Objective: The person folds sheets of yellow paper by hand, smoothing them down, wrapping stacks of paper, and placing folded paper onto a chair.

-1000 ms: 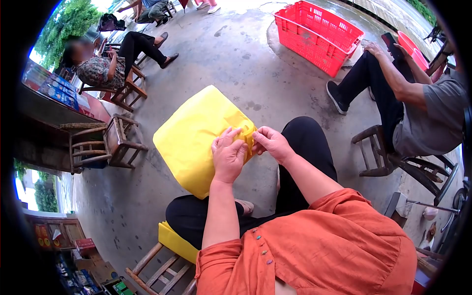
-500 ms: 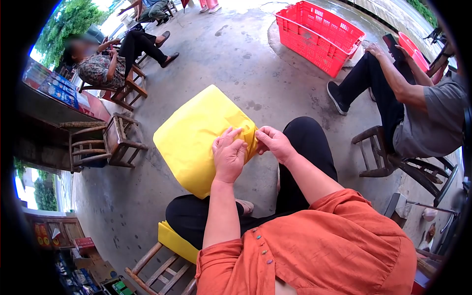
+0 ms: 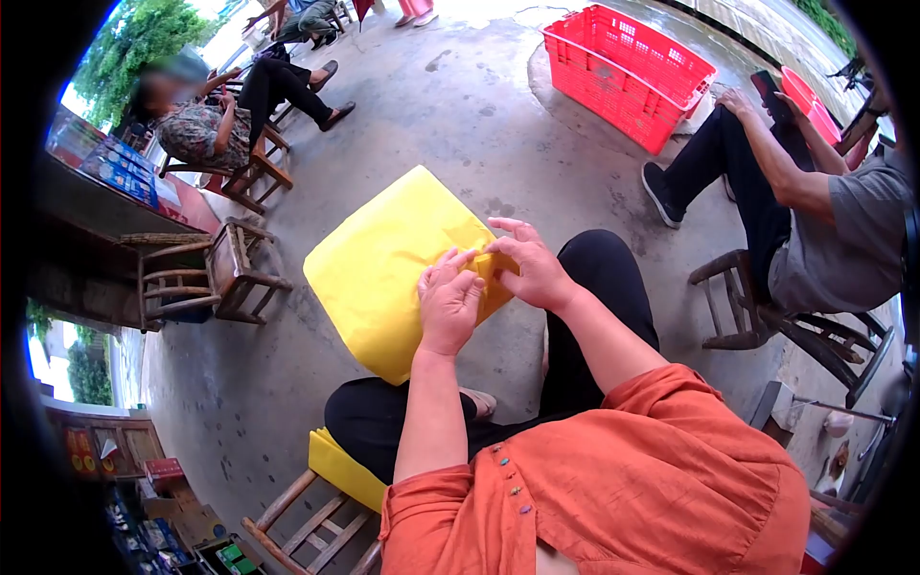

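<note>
A large flat yellow sheet, bag-like and squarish point(image 3: 383, 259), is held out over my lap, its right edge creased and gathered. My left hand point(image 3: 450, 305) lies on that right part, fingers bent and closed on the yellow material. Beside it, my right hand point(image 3: 530, 265) touches the gathered edge, with thumb and forefinger closed around a fold and the other fingers lifted. The fingertips partly hide the fold. More folded yellow material point(image 3: 347, 471) lies on the wooden chair by my left thigh.
A red plastic crate point(image 3: 623, 81) stands on the concrete floor ahead. One person point(image 3: 206, 129) sits at the upper left, another point(image 3: 824, 201) at the right with a phone. An unoccupied wooden chair point(image 3: 235, 273) stands at the left, near shelves of goods point(image 3: 144, 527).
My right hand has shifted slightly up and left along the fold, its outer fingers spreading. The surroundings have shifted slightly in view.
</note>
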A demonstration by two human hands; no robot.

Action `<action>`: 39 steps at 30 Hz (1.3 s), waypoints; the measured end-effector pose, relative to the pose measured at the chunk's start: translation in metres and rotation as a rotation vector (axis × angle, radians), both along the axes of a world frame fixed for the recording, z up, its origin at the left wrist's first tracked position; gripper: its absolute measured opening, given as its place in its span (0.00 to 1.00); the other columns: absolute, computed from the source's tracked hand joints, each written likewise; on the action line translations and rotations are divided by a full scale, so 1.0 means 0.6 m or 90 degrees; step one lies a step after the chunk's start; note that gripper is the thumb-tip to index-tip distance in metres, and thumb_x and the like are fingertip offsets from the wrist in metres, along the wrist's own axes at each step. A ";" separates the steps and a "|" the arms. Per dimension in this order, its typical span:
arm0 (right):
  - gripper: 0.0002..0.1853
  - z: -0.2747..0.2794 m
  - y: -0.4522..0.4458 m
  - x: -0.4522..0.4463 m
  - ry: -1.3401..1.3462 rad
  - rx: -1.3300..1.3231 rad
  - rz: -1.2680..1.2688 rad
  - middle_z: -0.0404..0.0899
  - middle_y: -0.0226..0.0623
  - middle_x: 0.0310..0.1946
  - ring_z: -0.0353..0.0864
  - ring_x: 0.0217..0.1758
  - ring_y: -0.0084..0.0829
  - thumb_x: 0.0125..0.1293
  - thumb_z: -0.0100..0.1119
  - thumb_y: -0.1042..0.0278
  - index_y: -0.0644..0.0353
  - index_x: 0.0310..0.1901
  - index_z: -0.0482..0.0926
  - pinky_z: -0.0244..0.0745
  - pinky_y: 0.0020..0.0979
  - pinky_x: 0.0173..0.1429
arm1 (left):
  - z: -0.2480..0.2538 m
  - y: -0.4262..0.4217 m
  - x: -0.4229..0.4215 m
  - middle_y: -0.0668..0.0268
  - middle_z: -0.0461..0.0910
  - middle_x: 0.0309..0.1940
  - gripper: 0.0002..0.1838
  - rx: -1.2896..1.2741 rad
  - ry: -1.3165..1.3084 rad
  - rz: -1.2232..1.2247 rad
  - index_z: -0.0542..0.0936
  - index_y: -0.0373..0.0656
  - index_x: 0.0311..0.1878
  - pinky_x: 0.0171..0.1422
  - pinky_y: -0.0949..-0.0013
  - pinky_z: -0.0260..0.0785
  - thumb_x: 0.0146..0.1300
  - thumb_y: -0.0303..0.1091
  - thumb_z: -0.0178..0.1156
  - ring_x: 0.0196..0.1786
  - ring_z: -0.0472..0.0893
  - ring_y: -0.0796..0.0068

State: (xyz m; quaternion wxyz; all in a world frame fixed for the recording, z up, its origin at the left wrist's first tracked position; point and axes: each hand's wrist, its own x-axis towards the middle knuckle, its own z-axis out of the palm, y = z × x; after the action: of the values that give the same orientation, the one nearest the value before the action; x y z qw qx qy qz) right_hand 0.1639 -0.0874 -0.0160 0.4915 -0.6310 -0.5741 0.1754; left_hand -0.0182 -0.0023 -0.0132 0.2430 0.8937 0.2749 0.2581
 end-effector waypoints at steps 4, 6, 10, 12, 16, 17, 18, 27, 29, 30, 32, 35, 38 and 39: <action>0.16 -0.014 0.021 0.023 0.040 0.039 0.073 0.75 0.39 0.67 0.62 0.78 0.45 0.54 0.68 0.87 0.56 0.41 0.80 0.63 0.42 0.79 | 0.057 -0.010 -0.034 0.61 0.73 0.71 0.23 -0.057 0.060 -0.063 0.83 0.48 0.58 0.82 0.46 0.47 0.64 0.49 0.68 0.78 0.65 0.57; 0.14 0.011 0.019 0.029 0.034 0.046 0.077 0.76 0.39 0.66 0.63 0.78 0.45 0.55 0.71 0.85 0.56 0.40 0.81 0.63 0.42 0.79 | 0.077 -0.014 -0.074 0.60 0.71 0.73 0.28 -0.031 0.129 -0.039 0.80 0.48 0.62 0.83 0.46 0.46 0.61 0.49 0.71 0.79 0.64 0.58; 0.14 0.032 0.027 0.033 0.029 0.067 0.099 0.82 0.35 0.60 0.66 0.77 0.45 0.55 0.73 0.83 0.55 0.38 0.80 0.64 0.42 0.78 | 0.050 0.006 -0.191 0.60 0.75 0.69 0.27 0.046 0.181 0.031 0.80 0.47 0.62 0.81 0.46 0.52 0.58 0.38 0.72 0.76 0.68 0.57; 0.13 0.033 0.035 0.030 0.053 0.078 0.125 0.85 0.31 0.54 0.69 0.74 0.43 0.58 0.72 0.82 0.54 0.38 0.80 0.69 0.40 0.73 | 0.039 0.021 -0.249 0.60 0.78 0.66 0.24 0.083 0.151 0.048 0.82 0.46 0.60 0.80 0.46 0.55 0.58 0.33 0.71 0.74 0.71 0.55; 0.11 0.023 0.052 0.032 0.093 0.083 0.103 0.84 0.33 0.48 0.79 0.59 0.35 0.63 0.68 0.83 0.55 0.41 0.81 0.73 0.35 0.65 | 0.035 0.024 -0.312 0.58 0.84 0.59 0.17 -0.019 -0.005 0.117 0.85 0.41 0.53 0.71 0.59 0.69 0.59 0.22 0.68 0.65 0.80 0.55; 0.11 0.019 0.057 0.032 0.085 0.085 0.116 0.84 0.33 0.48 0.79 0.59 0.35 0.63 0.68 0.83 0.55 0.41 0.81 0.73 0.35 0.65 | 0.032 0.023 -0.321 0.59 0.85 0.56 0.13 -0.124 -0.090 0.174 0.86 0.41 0.49 0.68 0.62 0.72 0.61 0.22 0.67 0.63 0.82 0.58; 0.10 0.016 0.065 0.034 0.146 0.057 0.115 0.83 0.33 0.46 0.79 0.55 0.32 0.64 0.67 0.83 0.56 0.42 0.81 0.73 0.32 0.63 | 0.016 0.030 -0.329 0.60 0.86 0.53 0.11 -0.185 -0.154 0.209 0.85 0.41 0.52 0.64 0.70 0.72 0.67 0.24 0.65 0.57 0.83 0.70; 0.06 -0.026 0.176 0.037 0.204 0.025 0.088 0.75 0.24 0.38 0.72 0.42 0.16 0.76 0.55 0.79 0.57 0.49 0.73 0.71 0.21 0.50 | -0.021 0.104 -0.275 0.76 0.79 0.33 0.07 -0.173 -0.310 0.409 0.76 0.39 0.42 0.43 0.75 0.69 0.76 0.32 0.59 0.35 0.73 0.87; 0.06 -0.030 0.205 0.036 0.184 0.024 0.091 0.76 0.24 0.37 0.72 0.41 0.16 0.76 0.55 0.78 0.58 0.50 0.73 0.71 0.21 0.49 | -0.010 0.109 -0.260 0.71 0.79 0.30 0.08 -0.125 -0.294 0.481 0.76 0.39 0.40 0.41 0.73 0.70 0.74 0.32 0.61 0.34 0.74 0.84; 0.06 -0.032 0.220 0.032 0.197 0.033 0.080 0.78 0.26 0.36 0.73 0.40 0.17 0.75 0.57 0.78 0.58 0.50 0.75 0.72 0.23 0.47 | -0.020 0.118 -0.256 0.65 0.79 0.27 0.09 -0.096 -0.278 0.515 0.76 0.38 0.39 0.39 0.70 0.70 0.72 0.33 0.62 0.31 0.74 0.80; 0.07 -0.029 0.240 0.028 0.208 0.041 0.074 0.80 0.27 0.35 0.74 0.39 0.18 0.73 0.58 0.77 0.58 0.49 0.76 0.73 0.25 0.46 | -0.036 0.135 -0.253 0.64 0.80 0.27 0.09 -0.077 -0.249 0.555 0.76 0.38 0.39 0.39 0.68 0.71 0.72 0.34 0.63 0.30 0.76 0.76; 0.06 -0.019 0.259 0.027 0.130 0.009 0.039 0.83 0.34 0.35 0.78 0.38 0.25 0.72 0.60 0.75 0.60 0.48 0.77 0.75 0.29 0.46 | -0.043 0.149 -0.248 0.63 0.83 0.28 0.10 -0.050 -0.186 0.615 0.77 0.39 0.41 0.39 0.65 0.72 0.71 0.37 0.63 0.29 0.78 0.70; 0.08 -0.025 0.271 0.027 0.046 -0.034 -0.028 0.84 0.42 0.34 0.80 0.36 0.34 0.69 0.63 0.70 0.61 0.46 0.78 0.76 0.32 0.46 | -0.032 0.156 -0.246 0.60 0.85 0.31 0.11 -0.059 -0.141 0.643 0.78 0.43 0.42 0.39 0.58 0.73 0.71 0.41 0.63 0.33 0.82 0.59; 0.09 -0.029 0.276 0.027 0.040 -0.040 -0.049 0.83 0.44 0.34 0.80 0.35 0.37 0.68 0.64 0.69 0.62 0.46 0.78 0.76 0.33 0.46 | -0.033 0.158 -0.246 0.58 0.86 0.34 0.12 -0.078 -0.122 0.647 0.79 0.46 0.44 0.39 0.53 0.74 0.71 0.45 0.62 0.36 0.84 0.51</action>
State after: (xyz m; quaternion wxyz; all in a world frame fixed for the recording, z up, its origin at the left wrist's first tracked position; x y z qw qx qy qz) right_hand 0.1800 0.0779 -0.0335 0.4957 -0.6615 -0.5281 0.1941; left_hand -0.1659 0.0927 -0.0331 0.1628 0.6038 0.6652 0.4079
